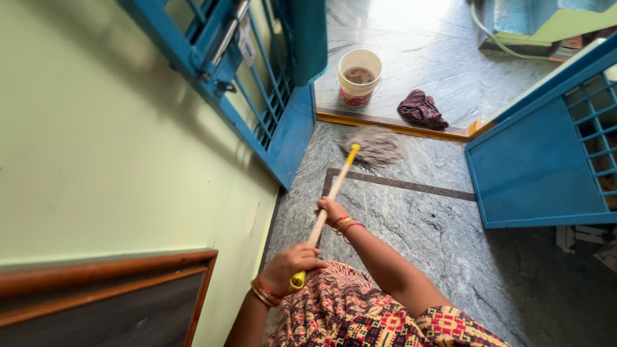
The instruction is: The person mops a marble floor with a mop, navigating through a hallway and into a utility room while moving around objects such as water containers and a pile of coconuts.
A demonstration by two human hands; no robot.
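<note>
Gripping the mop handle (334, 186), left hand (292, 263) wraps its end, right hand (332, 211) higher, mop head (378, 145) ahead.

Left hand (292, 262): bare, no glove, no rings visible.
Left wrist: a stack of thin bangles (265, 293), red and gold, set close together.
Left forearm: bare, no sleeve showing.
Right hand (332, 209): bare, seen from the back, no glove.
Right wrist: bangles (348, 225) in red and gold, thin, a few loose rings.
Right arm: bare from wrist to above the elbow.
Sleeve (457, 328): short, ends on the upper arm, red and yellow checks on black.
Garment (334, 308): patterned cloth, maroon, red, cream and black, small floral and geometric print, draped in folds.
</note>
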